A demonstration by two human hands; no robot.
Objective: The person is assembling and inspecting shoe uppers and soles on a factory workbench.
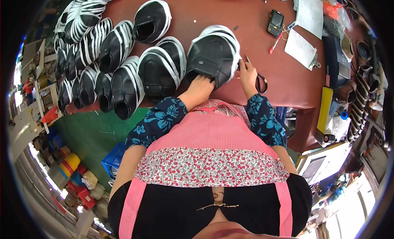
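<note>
A black shoe upper with a white sole edge point(213, 54) lies on the dark red table point(287, 79) right in front of me. My left hand point(200, 86) is pushed into its opening and grips it. My right hand point(248, 76) holds black-handled scissors point(259, 79) against the upper's right edge, blades pointing up. Both forearms wear blue flowered sleeves.
Several more black-and-white shoe uppers point(123, 70) lie in rows on the table's left half. A black handset point(275, 22), a red pen point(275, 43) and paper sheets on a clipboard point(301, 48) lie at the back right. Cluttered shelves stand on the right, blue crates point(115, 159) on the floor.
</note>
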